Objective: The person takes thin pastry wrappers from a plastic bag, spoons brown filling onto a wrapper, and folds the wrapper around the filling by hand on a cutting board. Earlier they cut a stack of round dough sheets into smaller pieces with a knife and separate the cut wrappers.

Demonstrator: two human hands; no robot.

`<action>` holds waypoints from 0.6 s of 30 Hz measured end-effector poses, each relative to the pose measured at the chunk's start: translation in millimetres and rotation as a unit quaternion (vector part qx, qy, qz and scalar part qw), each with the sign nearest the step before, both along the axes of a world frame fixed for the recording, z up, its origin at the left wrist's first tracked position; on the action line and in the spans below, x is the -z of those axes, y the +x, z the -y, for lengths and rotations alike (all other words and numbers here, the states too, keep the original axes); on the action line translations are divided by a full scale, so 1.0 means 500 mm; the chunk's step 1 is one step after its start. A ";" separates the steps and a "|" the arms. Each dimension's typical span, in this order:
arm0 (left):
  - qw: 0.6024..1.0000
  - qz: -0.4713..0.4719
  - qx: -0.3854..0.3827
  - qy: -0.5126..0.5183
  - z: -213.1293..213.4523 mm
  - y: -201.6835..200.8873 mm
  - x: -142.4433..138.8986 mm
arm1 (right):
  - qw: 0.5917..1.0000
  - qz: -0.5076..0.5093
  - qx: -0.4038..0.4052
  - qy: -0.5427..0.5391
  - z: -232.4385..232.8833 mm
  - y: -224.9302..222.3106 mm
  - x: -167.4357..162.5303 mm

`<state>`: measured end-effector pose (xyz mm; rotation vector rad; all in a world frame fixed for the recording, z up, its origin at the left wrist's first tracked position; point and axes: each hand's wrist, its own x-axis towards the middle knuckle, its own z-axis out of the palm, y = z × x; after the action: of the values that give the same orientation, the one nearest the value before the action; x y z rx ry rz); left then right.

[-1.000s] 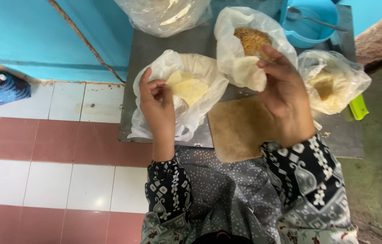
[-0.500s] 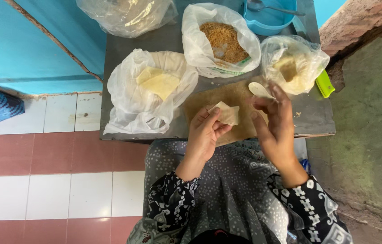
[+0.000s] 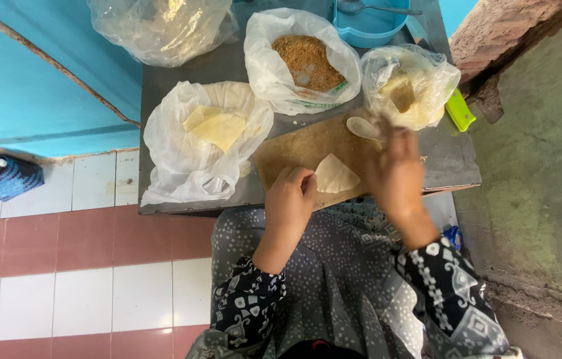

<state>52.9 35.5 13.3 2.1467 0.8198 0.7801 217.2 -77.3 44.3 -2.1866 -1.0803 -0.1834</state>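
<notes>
The thin wrapper (image 3: 335, 175) now lies flat on the board (image 3: 294, 149), the left hand (image 3: 291, 199) pinching its edge, while the right hand (image 3: 397, 173), blurred, has shifted toward the spoon (image 3: 362, 127), fingers' grip unclear.

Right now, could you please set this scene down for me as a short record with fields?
Setting: small grey table beside a blue wall, tiled floor below
Left hand: left hand touches the edge of a pale triangular wrapper
Right hand: right hand rests beside the wrapper, blurred; a pale spoon lies just beyond its fingers, contact unclear
Surface: wrapper lies flat on a wooden board
Bags: white bag of pale sheets; bag of brown crumbs; clear bag with a tan lump
Other: blue tub; green object
</notes>
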 end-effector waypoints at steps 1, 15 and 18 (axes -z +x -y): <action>1.000 -0.003 -0.002 0.001 0.001 -0.001 0.001 | 0.993 0.113 0.038 -0.027 0.005 0.021 -0.002; 0.999 -0.010 -0.029 -0.038 0.005 -0.019 -0.004 | 0.982 0.095 -0.058 -0.153 0.022 0.212 -0.008; 0.999 0.007 -0.023 -0.034 0.004 -0.018 -0.006 | 0.976 0.152 -0.094 -0.127 0.016 0.219 0.000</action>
<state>43.9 33.6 16.5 2.0654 0.8795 0.7796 326.7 -85.2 44.5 -2.3133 -1.5483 -0.3185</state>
